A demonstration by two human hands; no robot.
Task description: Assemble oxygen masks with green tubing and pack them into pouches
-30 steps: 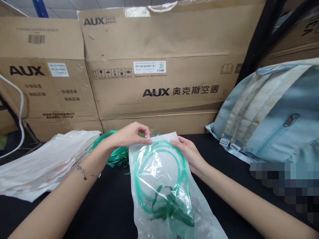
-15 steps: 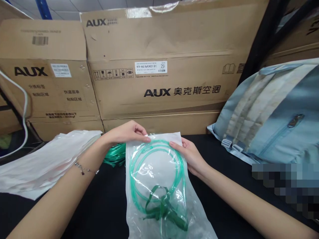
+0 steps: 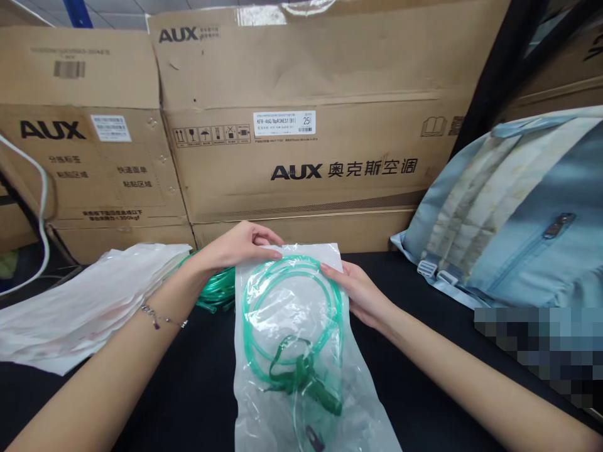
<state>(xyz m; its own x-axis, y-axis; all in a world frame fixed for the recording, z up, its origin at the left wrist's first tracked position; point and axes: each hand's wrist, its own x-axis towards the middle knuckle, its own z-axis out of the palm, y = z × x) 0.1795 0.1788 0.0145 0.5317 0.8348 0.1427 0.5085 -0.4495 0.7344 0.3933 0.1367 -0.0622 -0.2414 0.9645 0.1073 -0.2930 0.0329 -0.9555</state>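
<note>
Both hands hold a clear-fronted, white-backed plastic pouch (image 3: 287, 307) by its top end. My left hand (image 3: 249, 243) pinches the upper left edge between thumb and fingers. At the upper right, my right hand (image 3: 360, 290) grips the side, thumb on the clear front and fingers behind. Inside lie a loop of green tubing (image 3: 248, 339) and, below it, a crumpled dark green strap (image 3: 301, 375). A small dark piece (image 3: 315, 437) shows near the bottom of the view. The pouch's lower end runs out of view.
A stack of white pouches (image 3: 94, 301) lies to the left, partly behind my left forearm. Beyond my left wrist sits a bundle of green tubing (image 3: 217, 290). Cardboard boxes (image 3: 292, 201) stand along the back of the black table surface (image 3: 188, 389). A light blue backpack (image 3: 527, 213) rests at the right.
The pouch and both hands appear slightly higher and further left. More of the pouch's lower part shows, including the small dark piece. Both hands keep their hold.
</note>
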